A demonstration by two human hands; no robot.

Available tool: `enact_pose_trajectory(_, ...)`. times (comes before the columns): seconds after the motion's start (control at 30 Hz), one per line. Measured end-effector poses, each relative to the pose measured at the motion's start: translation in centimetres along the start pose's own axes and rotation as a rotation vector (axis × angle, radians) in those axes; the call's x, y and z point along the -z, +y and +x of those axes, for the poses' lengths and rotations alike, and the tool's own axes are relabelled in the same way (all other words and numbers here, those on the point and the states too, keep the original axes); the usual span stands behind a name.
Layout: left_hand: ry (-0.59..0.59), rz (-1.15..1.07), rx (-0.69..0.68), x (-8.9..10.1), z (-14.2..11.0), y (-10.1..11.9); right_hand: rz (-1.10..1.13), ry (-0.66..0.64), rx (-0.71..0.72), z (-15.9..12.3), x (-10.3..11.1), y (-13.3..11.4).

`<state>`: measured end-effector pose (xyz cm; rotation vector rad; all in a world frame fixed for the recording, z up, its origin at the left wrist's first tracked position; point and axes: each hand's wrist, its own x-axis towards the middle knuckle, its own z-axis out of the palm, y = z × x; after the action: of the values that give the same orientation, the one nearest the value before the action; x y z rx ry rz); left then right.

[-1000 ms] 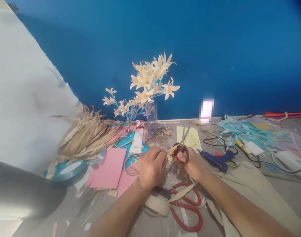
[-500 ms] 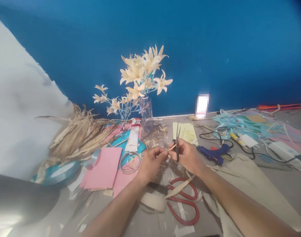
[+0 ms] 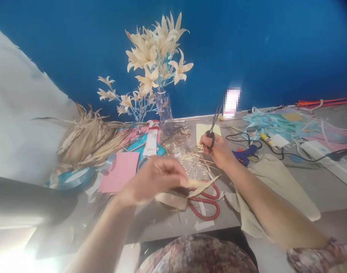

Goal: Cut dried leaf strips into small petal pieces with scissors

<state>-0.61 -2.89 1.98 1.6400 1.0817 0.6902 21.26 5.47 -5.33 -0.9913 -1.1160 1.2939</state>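
Note:
My left hand (image 3: 157,176), slightly blurred, is over the front middle of the table with its fingers pinched together. At its fingertips is a small pale strip of dried husk (image 3: 194,183). Farther back and to the right, my right hand (image 3: 219,149) is closed round the dark handles of small scissors (image 3: 211,135), their blades pointing up. Below my left fingertips lie large red-handled scissors (image 3: 206,209), partly covered by a husk strip (image 3: 205,186). Husk scraps (image 3: 190,157) are scattered between my hands.
Pale husk flowers (image 3: 150,49) stand in a clear bottle (image 3: 164,113) by the blue wall. Dried husks (image 3: 85,138), pink paper (image 3: 119,172) and blue ribbon (image 3: 73,177) are at left. On the right are a glue gun (image 3: 245,154), its cord, beige cloth (image 3: 281,185) and a power strip (image 3: 324,159).
My hands have separated: the left came down and nearer to me with the pale strip, the right stays back with the small scissors. The view has tilted downward.

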Motion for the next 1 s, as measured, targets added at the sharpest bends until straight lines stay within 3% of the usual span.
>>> enact_pose_trajectory(0.03,-0.148,0.027,0.007,-0.6,-1.0,0.4,0.006,0.0,0.003,0.0,0.1,-0.1)
enact_pose_trajectory(0.07,-0.22,0.074,-0.001,-1.0,-1.9,0.6,0.008,-0.006,0.006,0.0,0.2,-0.1)
enact_pose_trajectory(0.17,-0.175,0.244,0.009,-0.9,-4.0,-0.5,0.008,-0.044,0.008,-0.2,0.2,-0.2)
enact_pose_trajectory(0.23,-0.015,0.346,0.051,0.0,-4.8,-2.0,-0.001,-0.073,-0.014,-0.3,0.1,-0.2)
enact_pose_trajectory(0.3,0.236,0.511,0.028,0.8,-5.1,-3.6,-0.019,-0.097,-0.055,-0.5,-0.1,-0.3)
enact_pose_trajectory(0.37,0.496,0.687,-0.07,0.3,-4.8,-4.6,-0.043,-0.113,-0.091,-0.7,-0.3,-0.4)
enact_pose_trajectory(0.4,0.545,0.746,-0.119,-0.6,-4.4,-4.8,-0.059,-0.119,-0.1,-0.8,-0.4,-0.4)
enact_pose_trajectory(0.43,0.514,0.764,-0.168,-1.7,-4.0,-4.9,-0.076,-0.125,-0.105,-0.9,-0.5,-0.4)
enact_pose_trajectory(0.5,0.234,0.82,-0.228,-4.5,-3.0,-4.6,-0.105,-0.127,-0.105,-0.9,-0.6,-0.5)
enact_pose_trajectory(0.53,0.149,0.881,-0.217,-5.9,-2.4,-4.4,-0.112,-0.125,-0.105,-1.0,-0.7,-0.5)
enact_pose_trajectory(0.67,0.04,1.119,-0.132,-9.4,-0.7,-4.0,-0.108,-0.116,-0.12,-0.8,-0.7,-0.6)
enact_pose_trajectory(0.77,-0.01,1.177,-0.135,-9.2,-0.3,-4.2,-0.126,-0.104,-0.125,-0.6,-0.5,-0.7)
enact_pose_trajectory(0.83,0.01,1.103,-0.108,-8.2,0.0,-4.3,-0.139,-0.128,-0.126,-0.6,-0.3,-0.8)
enact_pose_trajectory(1.0,0.129,0.539,0.064,-5.3,0.7,-4.2,-0.147,-0.257,-0.071,0.0,1.4,-1.9)
